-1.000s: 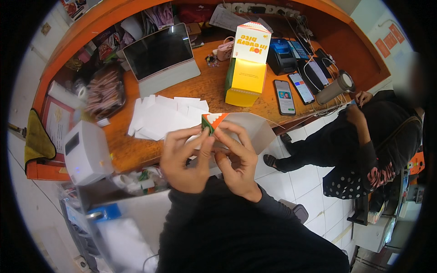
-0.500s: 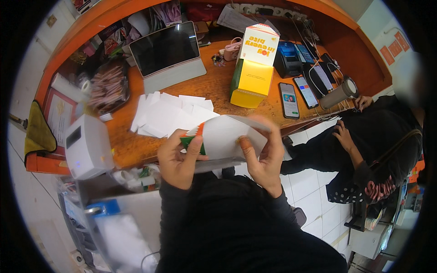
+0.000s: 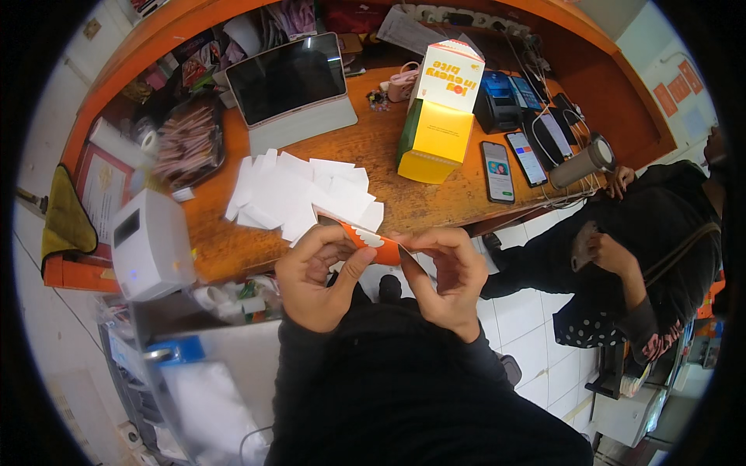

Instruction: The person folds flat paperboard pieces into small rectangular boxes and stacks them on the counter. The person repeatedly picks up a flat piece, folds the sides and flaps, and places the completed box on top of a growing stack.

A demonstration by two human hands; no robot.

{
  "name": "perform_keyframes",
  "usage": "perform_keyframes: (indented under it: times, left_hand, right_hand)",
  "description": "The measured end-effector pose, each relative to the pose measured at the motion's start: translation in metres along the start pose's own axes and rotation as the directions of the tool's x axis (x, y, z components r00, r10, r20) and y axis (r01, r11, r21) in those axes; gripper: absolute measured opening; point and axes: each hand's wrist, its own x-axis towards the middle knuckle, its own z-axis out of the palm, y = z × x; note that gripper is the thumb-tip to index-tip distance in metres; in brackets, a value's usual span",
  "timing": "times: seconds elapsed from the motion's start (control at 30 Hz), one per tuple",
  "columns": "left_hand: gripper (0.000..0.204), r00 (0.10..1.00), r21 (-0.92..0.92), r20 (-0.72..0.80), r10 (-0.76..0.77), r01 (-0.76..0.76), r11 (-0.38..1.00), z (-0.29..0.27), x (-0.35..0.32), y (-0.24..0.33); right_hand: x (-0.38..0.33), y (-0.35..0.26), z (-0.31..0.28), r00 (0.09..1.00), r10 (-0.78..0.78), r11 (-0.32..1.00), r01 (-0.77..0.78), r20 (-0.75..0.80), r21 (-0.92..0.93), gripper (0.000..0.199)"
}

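Observation:
My left hand (image 3: 317, 276) pinches one end of a small cardboard piece (image 3: 381, 247), orange with a white scalloped band. At its other end, the fingertips and thumb of my right hand (image 3: 447, 276) grip the same piece. It is held in front of my body, just off the near edge of the wooden desk (image 3: 388, 198); the fingers cover parts of it. Beyond my left hand, white paper or card pieces (image 3: 299, 190) lie in a loose heap on the desk. A yellow, white and green carton (image 3: 437, 140) stands farther back.
A tablet (image 3: 287, 78) in a stand sits at the back. Phones (image 3: 498, 172), cables and a grey tumbler (image 3: 579, 165) occupy the right side. On the left are a white boxy device (image 3: 151, 245) and a tray of sachets (image 3: 190, 147). Another person (image 3: 645, 225) sits at the right.
The cardboard piece was spread with its white side up; now it is folded or turned, showing a narrower orange face. The other person's raised hand now holds something translucent.

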Motion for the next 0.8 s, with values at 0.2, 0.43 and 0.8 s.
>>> perform_keyframes:
  times: [0.2,0.43,0.8]
  left_hand:
    - [0.021,0.994,0.014,-0.096,0.045,-0.044,0.999,0.001,0.000,0.000]
    - [0.020,0.986,0.106,-0.153,0.073,-0.057,0.993,0.014,-0.004,-0.001]
    - [0.024,0.986,-0.082,-0.164,0.021,-0.035,0.996,0.030,-0.007,0.009]
  right_hand:
    - [0.000,0.006,-0.012,0.987,0.088,0.926,-0.131,0.133,0.354,0.027]
    - [-0.002,0.004,-0.010,0.998,0.036,0.995,-0.041,0.058,0.089,0.020]
    - [-0.005,0.003,0.014,0.958,-0.286,0.840,0.241,-0.018,-0.486,0.033]
